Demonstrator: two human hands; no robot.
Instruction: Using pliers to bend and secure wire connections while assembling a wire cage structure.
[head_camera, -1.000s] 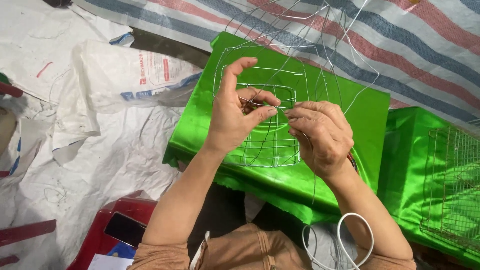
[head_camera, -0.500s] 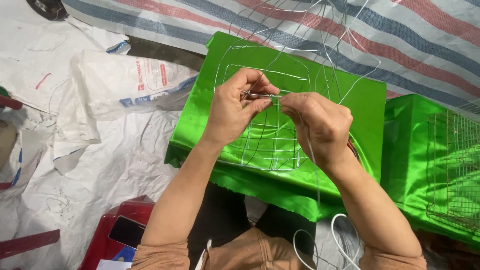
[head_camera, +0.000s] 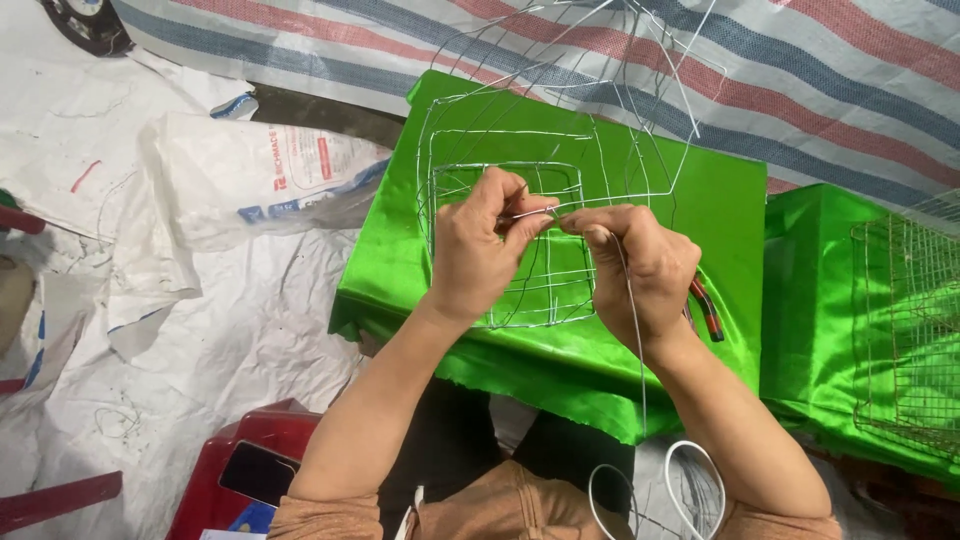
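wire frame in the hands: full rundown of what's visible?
The wire frame is an open cage of thin, bare silvery wire: nested rounded-square loops crossed by straight struts, with loose curved ends arching up and away at the top. It rests tilted over the green-covered block. The left hand pinches a strut near the middle; the right hand meets it there, holding a thin wire strand that trails down toward the lap.

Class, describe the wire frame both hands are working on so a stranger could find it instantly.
Start at the bright green cloth-covered block in the middle. On it stands a silvery wire frame, pinched by the left hand and right hand. Unlike the fine mesh panel at right, its squares are large and open.
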